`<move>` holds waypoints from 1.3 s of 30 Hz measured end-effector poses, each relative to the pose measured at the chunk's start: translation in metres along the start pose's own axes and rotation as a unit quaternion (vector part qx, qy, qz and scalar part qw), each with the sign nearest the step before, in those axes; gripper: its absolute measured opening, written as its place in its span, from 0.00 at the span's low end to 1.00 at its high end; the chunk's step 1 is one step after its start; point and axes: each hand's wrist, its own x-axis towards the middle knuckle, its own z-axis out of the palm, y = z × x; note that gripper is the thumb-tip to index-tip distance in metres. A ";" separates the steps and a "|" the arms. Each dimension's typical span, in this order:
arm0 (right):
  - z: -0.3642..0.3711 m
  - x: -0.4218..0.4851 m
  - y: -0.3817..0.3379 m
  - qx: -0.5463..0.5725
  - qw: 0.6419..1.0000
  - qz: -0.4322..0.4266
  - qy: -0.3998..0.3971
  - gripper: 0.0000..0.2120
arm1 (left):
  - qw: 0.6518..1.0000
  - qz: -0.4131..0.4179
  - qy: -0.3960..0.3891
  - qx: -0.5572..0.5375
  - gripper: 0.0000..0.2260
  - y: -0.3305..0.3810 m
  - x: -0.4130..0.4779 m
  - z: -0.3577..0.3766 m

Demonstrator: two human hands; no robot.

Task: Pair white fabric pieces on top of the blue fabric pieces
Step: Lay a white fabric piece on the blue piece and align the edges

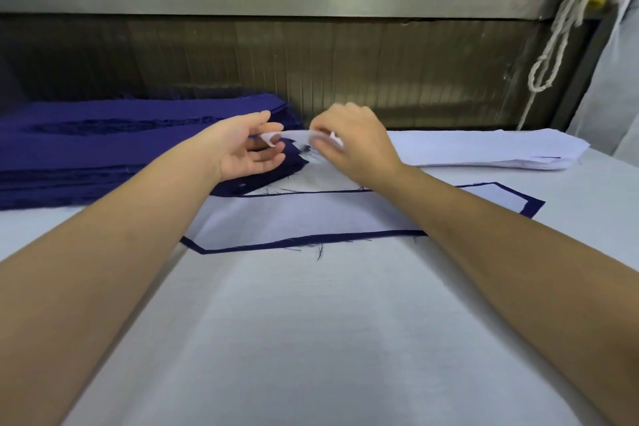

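Right now I see a thin white fabric piece (297,132) held just above centre frame. The right hand (349,145) pinches one end, and the other end curls against the loosely spread fingers of the palm-up left hand (247,152). Below them a flat white fabric panel (311,214) lies on a dark blue fabric piece (534,207), whose edges show around it. A stack of blue fabric (103,138) sits at left, and a stack of white fabric (484,149) at right.

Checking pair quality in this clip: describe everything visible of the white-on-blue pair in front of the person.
The pair is a long white piece lying flat on a dark blue one, showing only as a thin border along near and far edges and a wider corner at right. Loose blue threads fray from the near edge. It rests on the pale table cover; the right forearm crosses over it.
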 end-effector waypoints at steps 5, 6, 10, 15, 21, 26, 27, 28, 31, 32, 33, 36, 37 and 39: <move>-0.001 -0.012 0.003 -0.112 0.990 -0.050 -0.064 0.16 | 0.992 0.100 0.061 0.057 0.02 0.010 -0.003 -0.005; -0.002 -0.012 0.004 -0.120 0.990 -0.033 -0.069 0.18 | 0.990 0.113 0.064 0.056 0.03 0.012 -0.003 -0.008; -0.007 -0.004 0.006 -0.165 0.969 0.098 -0.158 0.16 | 0.972 0.159 0.108 0.135 0.09 0.014 0.001 -0.022; -0.024 0.009 0.015 -0.196 0.936 0.220 -0.190 0.09 | 0.942 0.177 0.168 0.230 0.12 0.013 0.011 -0.042; -0.033 -0.025 0.049 -0.199 0.911 0.290 -0.214 0.13 | 0.942 0.174 0.181 0.225 0.11 0.011 0.016 -0.054; -0.051 -0.043 0.073 -0.211 0.904 0.327 -0.178 0.12 | 0.941 0.178 0.179 0.225 0.09 0.010 0.011 -0.053; -0.056 -0.047 0.076 -0.198 0.906 0.336 -0.163 0.12 | 0.942 0.178 0.177 0.222 0.09 0.011 0.009 -0.053; -0.060 -0.051 0.078 -0.171 0.912 0.345 -0.143 0.12 | 0.944 0.178 0.175 0.216 0.08 0.012 0.007 -0.054; -0.068 -0.064 0.082 -0.036 0.939 0.335 -0.065 0.12 | 0.949 0.181 0.166 0.200 0.06 0.015 -0.003 -0.055; -0.070 -0.068 0.082 0.015 0.945 0.326 -0.038 0.11 | 0.948 0.185 0.158 0.206 0.05 0.015 -0.008 -0.056; -0.072 -0.071 0.081 0.067 0.944 0.323 -0.015 0.11 | 0.946 0.192 0.147 0.217 0.04 0.014 -0.012 -0.058; -0.077 -0.080 0.077 0.185 0.924 0.333 0.011 0.10 | 0.943 0.206 0.122 0.233 0.06 0.013 -0.026 -0.069; -0.079 -0.083 0.075 0.207 0.921 0.331 0.010 0.10 | 0.942 0.206 0.123 0.236 0.08 0.012 -0.030 -0.074; -0.083 -0.091 0.071 0.236 0.917 0.322 0.006 0.10 | 0.935 0.205 0.129 0.258 0.09 0.007 -0.038 -0.082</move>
